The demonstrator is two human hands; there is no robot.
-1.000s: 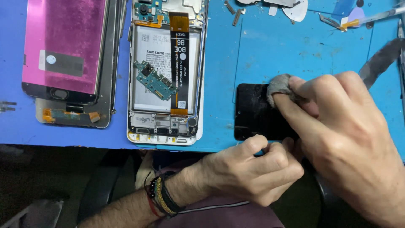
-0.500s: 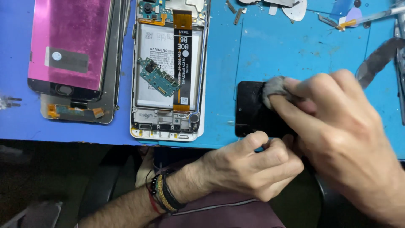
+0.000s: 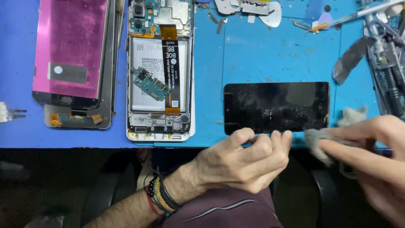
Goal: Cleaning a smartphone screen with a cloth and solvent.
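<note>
On the blue worktop [image 3: 261,55], the left hand [image 3: 244,162] steadies the near edge of a dusty black screen panel [image 3: 276,107], the right hand [image 3: 371,156] pinches a grey cloth [image 3: 317,141] beside it, and an opened phone [image 3: 160,71] lies to the left.

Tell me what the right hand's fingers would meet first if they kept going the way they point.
The right hand points leftward, grey cloth pinched in front. Likely first contact: the left hand's fingers at the black panel's near edge, though depth is unclear.
</note>
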